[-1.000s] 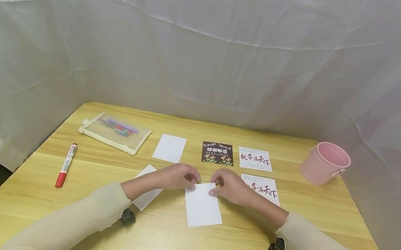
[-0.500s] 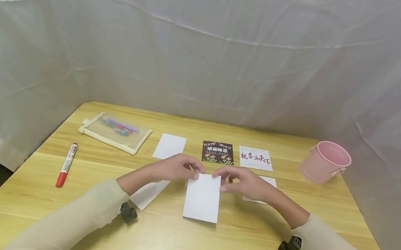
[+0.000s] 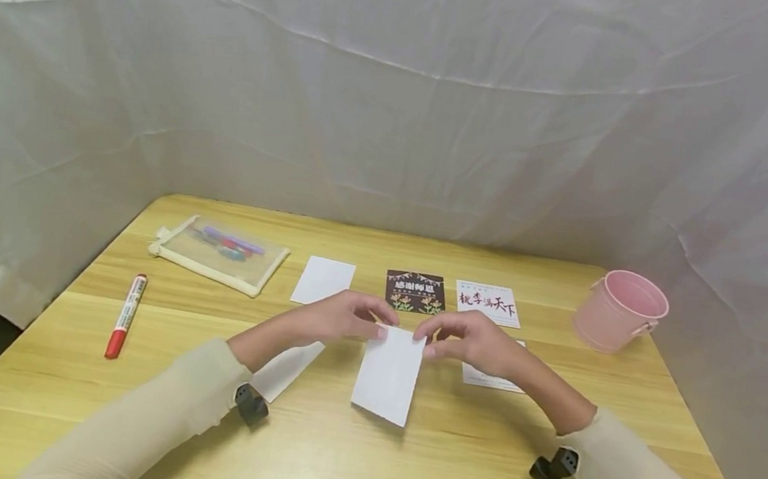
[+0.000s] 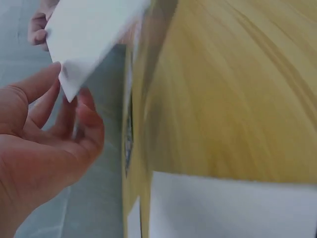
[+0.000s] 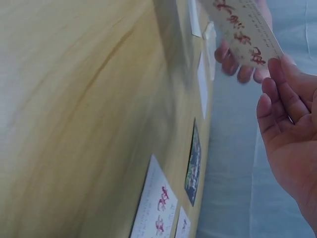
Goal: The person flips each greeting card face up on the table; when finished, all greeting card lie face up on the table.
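A card [image 3: 387, 376], blank white on the side facing the head camera, is held up over the middle of the table. My left hand [image 3: 348, 319] pinches its upper left corner between thumb and fingers. At the upper right corner, the thumb and index finger of my right hand [image 3: 479, 342] grip it. The right wrist view shows red brush characters on the other face of the card [image 5: 245, 29]. Seen from the left wrist, the white face of the card [image 4: 89, 34] slants down to a corner at my left fingertips.
A blank card [image 3: 323, 280], a dark flowered card [image 3: 415, 293] and a red-lettered card [image 3: 488, 304] lie at the back. Two more cards are partly hidden under my forearms. A red-capped marker [image 3: 126, 316] and mesh pouch [image 3: 231, 257] lie left; a pink bucket [image 3: 619, 312] stands right.
Both hands have lifted the card slightly and shifted it away from me, and its tilt has changed. My right forearm has swung outward to the right. The other things have stayed put.
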